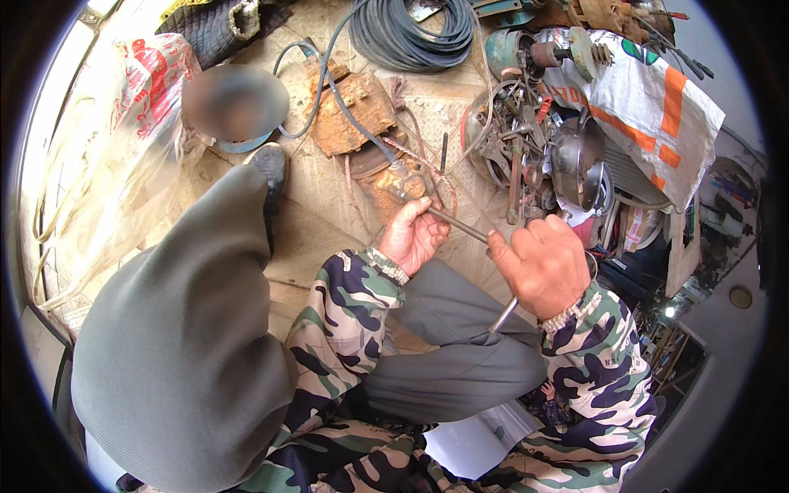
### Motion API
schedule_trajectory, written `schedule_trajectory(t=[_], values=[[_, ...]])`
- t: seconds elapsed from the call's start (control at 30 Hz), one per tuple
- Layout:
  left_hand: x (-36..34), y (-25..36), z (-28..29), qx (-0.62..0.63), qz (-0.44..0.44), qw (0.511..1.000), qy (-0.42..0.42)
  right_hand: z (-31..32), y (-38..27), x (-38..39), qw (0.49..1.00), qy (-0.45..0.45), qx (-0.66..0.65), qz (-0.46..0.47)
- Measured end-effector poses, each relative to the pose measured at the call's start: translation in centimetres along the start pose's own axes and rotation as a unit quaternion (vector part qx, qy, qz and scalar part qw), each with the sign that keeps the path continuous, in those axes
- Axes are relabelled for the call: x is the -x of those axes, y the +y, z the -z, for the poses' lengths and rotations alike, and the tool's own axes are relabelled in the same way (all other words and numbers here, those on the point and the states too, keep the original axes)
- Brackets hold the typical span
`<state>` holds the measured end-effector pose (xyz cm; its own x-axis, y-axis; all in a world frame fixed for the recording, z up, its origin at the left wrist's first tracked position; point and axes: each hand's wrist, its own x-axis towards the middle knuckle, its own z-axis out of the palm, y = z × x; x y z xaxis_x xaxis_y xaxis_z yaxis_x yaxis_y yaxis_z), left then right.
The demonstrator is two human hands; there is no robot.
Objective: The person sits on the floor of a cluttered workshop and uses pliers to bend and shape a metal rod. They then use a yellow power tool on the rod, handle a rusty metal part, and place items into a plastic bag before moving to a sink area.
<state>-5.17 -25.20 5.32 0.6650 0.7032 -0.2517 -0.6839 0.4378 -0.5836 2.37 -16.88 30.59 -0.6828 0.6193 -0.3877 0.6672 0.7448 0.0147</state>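
A metal socket wrench (457,223) with a long shaft and a cross arm runs between my hands. My right hand (538,263) is closed around its handle end, and the cross arm juts out below the fist. My left hand (413,238), palm up with curled fingers, pinches the shaft near its far end. That end reaches the lower, rounded part of a rusty pump or motor (353,115) on the floor, where a black cable (359,123) enters. The exact contact point is hidden by my left fingers. A frayed pinkish rope (417,154) lies against the rusty body.
A black cable coil (415,37) lies beyond the rusty body. At right are piled metal tools (516,140), a round metal pan (578,160) and a white-and-orange sack (657,107). A plastic bag (152,82) lies at far left. My grey-trousered knee (189,329) rises at left.
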Motion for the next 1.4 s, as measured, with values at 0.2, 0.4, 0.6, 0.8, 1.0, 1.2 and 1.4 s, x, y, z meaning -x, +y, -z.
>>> schedule_trajectory(t=[0.2, 0.4, 0.6, 0.8, 1.0, 1.2, 1.4], values=[[0.0, -0.4, -0.7, -0.075, -0.027, 0.997, 0.022, -0.1, -2.9, 0.0, 0.954, 0.006, -0.105, -0.281], [-0.3, -0.7, -1.1, -0.072, -0.063, 0.995, 0.038, -0.2, -3.0, 0.0, 0.926, 0.001, -0.124, -0.357], [0.5, -2.2, -1.7, -0.081, 0.025, 0.996, -0.017, 1.4, -3.2, 4.2, 0.989, 0.035, -0.037, -0.138], [-0.1, -5.2, -0.4, -0.141, 0.105, 0.983, 0.055, -0.3, -2.1, 9.2, 0.991, 0.001, -0.014, -0.134], [-0.8, -4.3, 1.4, -0.133, 0.072, 0.985, 0.087, -2.9, -0.8, 8.8, 0.996, 0.005, -0.012, -0.090], [-1.2, -4.0, 1.3, -0.090, 0.072, 0.991, 0.068, -1.9, 0.1, 7.4, 0.998, 0.000, 0.055, 0.014], [-1.7, -4.3, 1.1, -0.115, 0.047, 0.988, 0.088, -2.7, 2.0, 7.5, 0.999, 0.037, 0.032, 0.001]])
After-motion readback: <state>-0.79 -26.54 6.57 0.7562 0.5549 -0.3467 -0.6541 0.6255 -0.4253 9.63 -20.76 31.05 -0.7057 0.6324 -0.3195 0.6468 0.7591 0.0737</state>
